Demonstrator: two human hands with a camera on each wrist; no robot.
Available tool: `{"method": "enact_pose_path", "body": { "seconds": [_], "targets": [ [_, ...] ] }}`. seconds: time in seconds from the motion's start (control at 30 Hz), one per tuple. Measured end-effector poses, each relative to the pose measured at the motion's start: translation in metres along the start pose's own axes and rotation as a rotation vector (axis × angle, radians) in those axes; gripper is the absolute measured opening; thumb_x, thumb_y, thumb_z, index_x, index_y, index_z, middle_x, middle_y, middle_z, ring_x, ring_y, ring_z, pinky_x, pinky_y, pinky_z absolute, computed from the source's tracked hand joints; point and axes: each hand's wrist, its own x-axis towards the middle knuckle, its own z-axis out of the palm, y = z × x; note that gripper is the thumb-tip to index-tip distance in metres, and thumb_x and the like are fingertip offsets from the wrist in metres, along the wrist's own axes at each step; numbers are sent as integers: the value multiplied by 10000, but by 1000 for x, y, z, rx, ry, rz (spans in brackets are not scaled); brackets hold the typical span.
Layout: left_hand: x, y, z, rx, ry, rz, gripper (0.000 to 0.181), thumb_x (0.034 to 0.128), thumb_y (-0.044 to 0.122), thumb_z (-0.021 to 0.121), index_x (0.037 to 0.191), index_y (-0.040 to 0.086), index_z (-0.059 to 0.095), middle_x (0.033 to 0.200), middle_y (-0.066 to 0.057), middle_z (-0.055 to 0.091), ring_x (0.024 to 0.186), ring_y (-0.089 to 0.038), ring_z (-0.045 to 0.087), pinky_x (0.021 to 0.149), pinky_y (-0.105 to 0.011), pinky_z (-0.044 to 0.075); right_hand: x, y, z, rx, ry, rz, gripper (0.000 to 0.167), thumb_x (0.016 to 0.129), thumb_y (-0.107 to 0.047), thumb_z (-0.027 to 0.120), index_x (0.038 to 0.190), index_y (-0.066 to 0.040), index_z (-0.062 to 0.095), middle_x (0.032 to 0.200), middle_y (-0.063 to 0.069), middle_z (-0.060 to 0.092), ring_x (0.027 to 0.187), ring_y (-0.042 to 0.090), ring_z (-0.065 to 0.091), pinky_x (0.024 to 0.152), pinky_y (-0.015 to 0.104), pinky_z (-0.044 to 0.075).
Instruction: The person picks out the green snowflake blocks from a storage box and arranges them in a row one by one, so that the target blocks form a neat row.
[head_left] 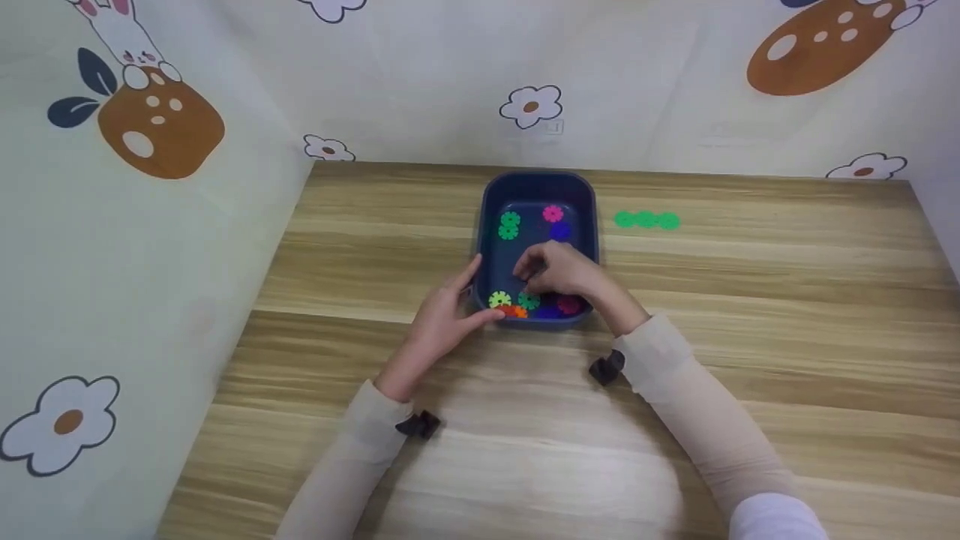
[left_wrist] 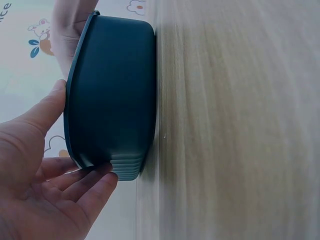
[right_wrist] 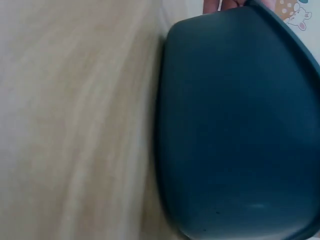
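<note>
A deep navy plastic bin stands on the wooden table, with toothed plastic disc pieces inside. My left hand holds its near left corner. In the left wrist view, the thumb of that left hand lies against the rim, the fingers against the wall. My right hand reaches into the bin, fingers bent down just above a green disc; whether they pinch anything cannot be seen. Near it lie a yellow-green disc, an orange disc and a dark red disc. The right wrist view shows mostly the bin's outer wall.
Farther inside the bin are two green discs, a pink disc and a blue disc. A row of joined green discs lies on the table right of the bin. A patterned wall covering rises behind the table.
</note>
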Motion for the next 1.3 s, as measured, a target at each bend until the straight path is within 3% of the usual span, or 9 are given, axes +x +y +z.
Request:
{"method": "enact_pose_path", "body": {
  "seconds": [0.13, 0.33, 0.57, 0.8, 1.03, 1.3],
  "targets": [
    [0, 0, 0, 7, 2, 16, 868, 850, 333, 788, 1561, 124, 336, 1565, -182, 409, 1418, -328, 451, 1177, -461, 386, 1, 2, 3, -68, -37, -23, 278, 795, 5, 776, 1066, -33, 728, 1059, 141, 726, 951, 227, 657, 875, 349, 568],
    [0, 1, 0, -4, 8, 17, 867, 849, 309, 793, 1560, 117, 335, 1571, -171, 402, 1426, -316, 442, 1176, -453, 388, 2, 3, 8, -213, -57, -99, 255, 780, 16, 778, 1026, -43, 745, 983, 128, 720, 888, 224, 634, 819, 361, 567],
    [0, 1, 0, -9, 2, 5, 858, 854, 296, 790, 1559, 120, 336, 1570, -172, 402, 1431, -315, 436, 1180, -445, 384, 6, 3, 12, -274, -57, -117, 256, 765, 13, 810, 997, -48, 720, 995, 120, 682, 901, 229, 616, 834, 371, 551],
    [0, 1, 0, -13, 1, 0, 859, 851, 299, 791, 1559, 120, 337, 1572, -175, 398, 1438, -314, 425, 1175, -438, 392, 7, 5, 13, -161, -44, -148, 219, 775, 71, 752, 952, -28, 670, 942, 134, 702, 861, 232, 655, 805, 363, 577],
    [2, 1, 0, -13, 0, 8, 858, 852, 292, 791, 1556, 106, 337, 1565, -183, 405, 1429, -316, 436, 1158, -424, 416, 8, 6, 12, -76, -34, -145, 138, 838, 35, 692, 959, -31, 696, 943, 120, 715, 858, 209, 654, 816, 350, 570],
    [1, 1, 0, -30, -1, 9, 852, 853, 281, 791, 1556, 109, 340, 1552, -189, 424, 1391, -318, 487, 1127, -425, 447, 7, 4, 11, 13, 17, -154, 117, 840, 24, 682, 945, -20, 710, 908, 108, 721, 807, 156, 635, 754, 256, 532]
  ]
}}
